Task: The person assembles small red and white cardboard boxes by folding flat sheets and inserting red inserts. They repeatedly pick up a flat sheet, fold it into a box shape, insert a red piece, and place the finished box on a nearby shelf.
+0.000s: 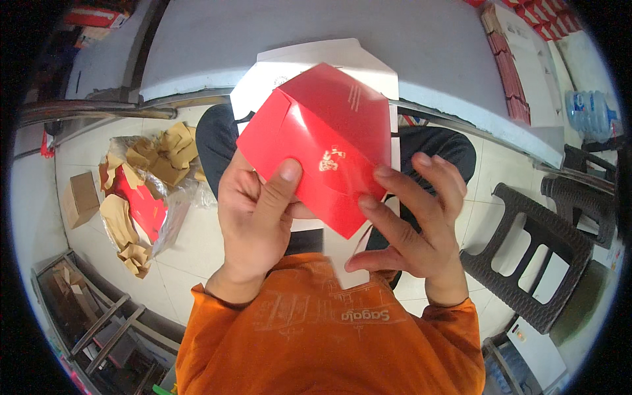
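Note:
A glossy red cardboard box (329, 125), partly folded, with a gold print and a white inner side, is tilted in front of my chest. My left hand (253, 210) grips its lower left side, thumb on the red face and the other fingers mostly hidden behind. At the lower right edge, my right hand (418, 224) has its index and middle fingertips on the red card. Its thumb touches a white flap (347, 260) hanging below the box. Behind the box, flat white cardboard (253, 82) lies across the table edge and my lap.
The grey table (428, 72) spans the far side, with stacked red card (507, 79) at its right. Torn brown paper (168, 155) and a red piece (141, 204) lie on the floor at left, near a small brown box (80, 199). A dark plastic stool (526, 263) stands at right.

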Motion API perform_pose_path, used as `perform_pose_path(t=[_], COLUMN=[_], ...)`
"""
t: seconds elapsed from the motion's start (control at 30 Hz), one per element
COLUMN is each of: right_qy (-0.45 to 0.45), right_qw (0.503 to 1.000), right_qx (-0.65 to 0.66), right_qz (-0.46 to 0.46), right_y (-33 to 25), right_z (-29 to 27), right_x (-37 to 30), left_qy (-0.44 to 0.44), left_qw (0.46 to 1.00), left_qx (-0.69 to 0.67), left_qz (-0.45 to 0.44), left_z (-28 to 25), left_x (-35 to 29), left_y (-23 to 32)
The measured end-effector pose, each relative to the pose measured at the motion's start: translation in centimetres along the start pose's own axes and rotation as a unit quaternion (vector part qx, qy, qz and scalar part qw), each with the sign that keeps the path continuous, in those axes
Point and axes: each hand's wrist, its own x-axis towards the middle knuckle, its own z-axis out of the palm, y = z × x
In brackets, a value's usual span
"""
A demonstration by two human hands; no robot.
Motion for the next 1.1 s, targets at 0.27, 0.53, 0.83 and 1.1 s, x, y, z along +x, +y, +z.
perform_pose_path(t=[0.27,0.53,0.83,1.1], right_qy=[-0.078,0.006,-0.112,0.053], right_qw=[0.997,0.849,0.982,0.835], right_qx=[0.002,0.45,0.142,0.446], right_qz=[0.013,0.276,0.056,0.318], right_y=[-0.5,3.2,4.0,5.1], right_z=[-1.2,3.8,1.4,3.6], right_x=[1.7,0.6,1.7,-1.8], left_qy=[-0.015,-0.077,-0.083,-0.465], left_qw=[0.984,0.98,0.939,0.82], left_qx=[0.179,0.156,0.331,0.311], left_qz=[-0.021,-0.094,0.046,-0.12], left_z=[0.4,-1.4,-2.4,-11.9], left_x=[-1.2,2.1,0.3,3.2], left_y=[-1.8,-4.6,-7.9,1.8])
